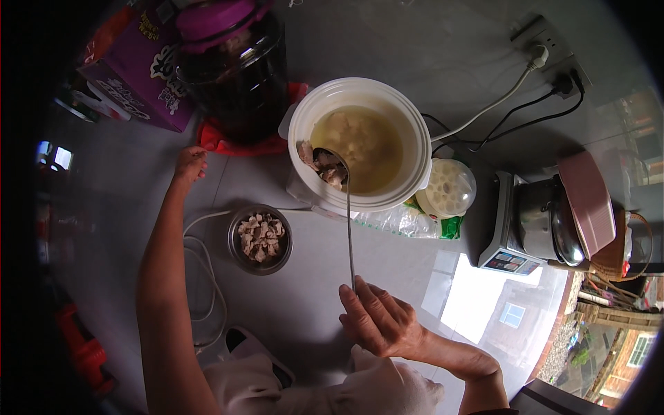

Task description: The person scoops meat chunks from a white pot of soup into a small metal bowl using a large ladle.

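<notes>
My right hand (381,319) grips the handle of a metal ladle (348,228). The ladle's bowl holds pieces of meat against the left inner wall of a white round cooker pot (420,111). Cloudy yellowish broth (381,155) with pale chunks fills part of the pot, and one piece of meat (307,154) lies at the ladle's edge. A metal bowl (233,262) of cut meat pieces (261,237) stands on the grey tiled floor, left of and nearer than the pot. My left hand (192,163) is raised beside a red bag, its fingers curled; whether it holds anything cannot be told.
A large dark jar with a purple lid (215,21) stands on a red bag (223,142) beside a purple box (140,72). Right of the pot are an egg rack under a clear dome (447,188), a scale (500,249) bearing a metal pot (537,218), and cables (493,106) to wall sockets. A white cord (215,290) loops left.
</notes>
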`<action>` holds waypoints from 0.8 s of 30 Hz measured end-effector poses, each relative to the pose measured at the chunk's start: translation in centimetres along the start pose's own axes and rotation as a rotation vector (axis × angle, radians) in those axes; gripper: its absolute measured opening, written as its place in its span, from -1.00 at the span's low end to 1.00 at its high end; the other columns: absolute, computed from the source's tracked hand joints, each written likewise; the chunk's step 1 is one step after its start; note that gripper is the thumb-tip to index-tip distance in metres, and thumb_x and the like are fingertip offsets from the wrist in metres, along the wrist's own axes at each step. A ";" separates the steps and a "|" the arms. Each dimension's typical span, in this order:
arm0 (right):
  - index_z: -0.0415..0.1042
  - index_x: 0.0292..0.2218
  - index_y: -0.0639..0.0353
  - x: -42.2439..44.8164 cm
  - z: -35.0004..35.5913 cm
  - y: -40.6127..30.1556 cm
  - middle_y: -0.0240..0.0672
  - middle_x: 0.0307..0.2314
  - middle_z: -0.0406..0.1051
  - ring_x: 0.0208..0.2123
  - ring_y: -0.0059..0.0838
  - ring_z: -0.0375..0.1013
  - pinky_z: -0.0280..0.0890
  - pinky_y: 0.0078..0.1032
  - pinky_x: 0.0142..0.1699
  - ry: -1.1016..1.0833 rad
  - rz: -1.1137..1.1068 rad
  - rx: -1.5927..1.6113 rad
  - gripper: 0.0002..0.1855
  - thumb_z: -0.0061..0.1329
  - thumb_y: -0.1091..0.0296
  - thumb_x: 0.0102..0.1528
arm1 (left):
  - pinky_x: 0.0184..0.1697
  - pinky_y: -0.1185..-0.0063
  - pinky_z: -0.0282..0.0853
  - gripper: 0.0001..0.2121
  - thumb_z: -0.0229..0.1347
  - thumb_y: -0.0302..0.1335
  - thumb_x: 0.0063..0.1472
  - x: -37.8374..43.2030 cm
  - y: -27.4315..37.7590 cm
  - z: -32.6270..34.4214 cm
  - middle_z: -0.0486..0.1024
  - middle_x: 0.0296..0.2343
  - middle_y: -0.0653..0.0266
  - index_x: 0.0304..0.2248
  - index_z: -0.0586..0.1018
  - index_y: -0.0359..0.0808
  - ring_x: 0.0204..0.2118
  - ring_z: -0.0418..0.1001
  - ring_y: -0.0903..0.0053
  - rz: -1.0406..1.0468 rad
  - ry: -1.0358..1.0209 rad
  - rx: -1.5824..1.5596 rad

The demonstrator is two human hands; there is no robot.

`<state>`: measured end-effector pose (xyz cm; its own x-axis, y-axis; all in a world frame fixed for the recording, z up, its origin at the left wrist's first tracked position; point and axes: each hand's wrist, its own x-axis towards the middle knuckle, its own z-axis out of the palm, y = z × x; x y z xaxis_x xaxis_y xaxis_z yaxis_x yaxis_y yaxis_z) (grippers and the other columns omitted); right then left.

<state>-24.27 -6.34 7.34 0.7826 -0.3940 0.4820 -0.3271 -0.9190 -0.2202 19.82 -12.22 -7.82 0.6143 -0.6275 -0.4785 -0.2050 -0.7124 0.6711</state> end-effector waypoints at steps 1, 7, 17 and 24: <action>0.29 -0.21 0.44 -0.1 0.1 0.0 0.05 -0.45 0.37 -0.54 -0.36 0.43 0.37 -0.62 -0.51 -0.001 0.000 0.000 -0.62 -0.09 0.38 -0.07 | -0.80 0.76 0.03 -0.81 -0.10 -0.39 0.14 0.1 0.0 0.1 0.35 -0.65 0.41 -0.26 0.41 -0.24 -0.79 0.19 0.76 0.000 -0.001 -0.001; 0.29 -0.21 0.44 -0.2 0.2 -0.1 0.06 -0.44 0.37 -0.54 -0.36 0.42 0.37 -0.61 -0.50 -0.007 -0.005 0.007 -0.62 -0.10 0.38 -0.06 | -0.77 0.74 0.06 -0.81 -0.11 -0.41 0.12 -0.2 0.2 0.0 0.36 -0.64 0.38 -0.28 0.42 -0.26 -0.79 0.19 0.73 -0.011 0.025 -0.007; 0.29 -0.21 0.44 -0.2 0.3 -0.2 0.08 -0.44 0.36 -0.54 -0.36 0.42 0.38 -0.60 -0.49 -0.009 -0.012 0.017 -0.61 -0.08 0.39 -0.07 | -0.79 0.73 0.07 -0.81 -0.11 -0.44 0.11 -0.6 0.3 -0.2 0.36 -0.64 0.36 -0.28 0.43 -0.27 -0.79 0.20 0.72 0.012 0.032 -0.023; 0.28 -0.21 0.45 -0.1 0.3 -0.1 0.07 -0.45 0.37 -0.54 -0.36 0.42 0.38 -0.59 -0.48 -0.001 -0.024 0.013 -0.61 -0.08 0.39 -0.08 | -0.78 0.73 0.07 -0.81 -0.11 -0.43 0.10 -0.3 0.1 -0.2 0.37 -0.63 0.35 -0.29 0.43 -0.27 -0.79 0.20 0.72 0.021 0.027 -0.004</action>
<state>-24.12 -6.18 7.11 0.7906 -0.3716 0.4867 -0.3012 -0.9280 -0.2192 19.82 -12.00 -7.51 0.6299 -0.6337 -0.4490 -0.2153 -0.6979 0.6830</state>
